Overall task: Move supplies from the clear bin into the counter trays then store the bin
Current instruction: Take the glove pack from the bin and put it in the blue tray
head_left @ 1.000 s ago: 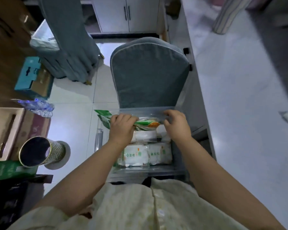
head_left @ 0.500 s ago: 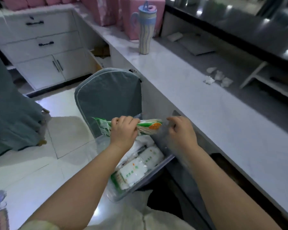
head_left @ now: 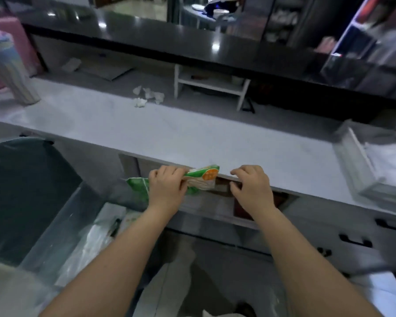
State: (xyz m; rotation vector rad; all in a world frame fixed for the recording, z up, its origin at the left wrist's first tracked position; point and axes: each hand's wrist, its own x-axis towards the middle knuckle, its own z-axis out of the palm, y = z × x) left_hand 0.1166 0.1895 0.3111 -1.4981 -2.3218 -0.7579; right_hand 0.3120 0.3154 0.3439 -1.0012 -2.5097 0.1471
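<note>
Green packet (head_left: 201, 177) pinched in the left hand's (head_left: 167, 188) grip at the counter (head_left: 192, 138) edge; right hand (head_left: 252, 188) slack, empty.

counter (head_left: 192, 138) open ahead, tray (head_left: 352, 164) at right

The single wide-angle view sits on the person's head, facing forward and down across the pale counter (head_left: 192, 138). The left hand (head_left: 167, 188) and right hand (head_left: 253, 191) appear near, lower centre; the clear bin (head_left: 62, 225) occupies the frame's lower left.
</note>
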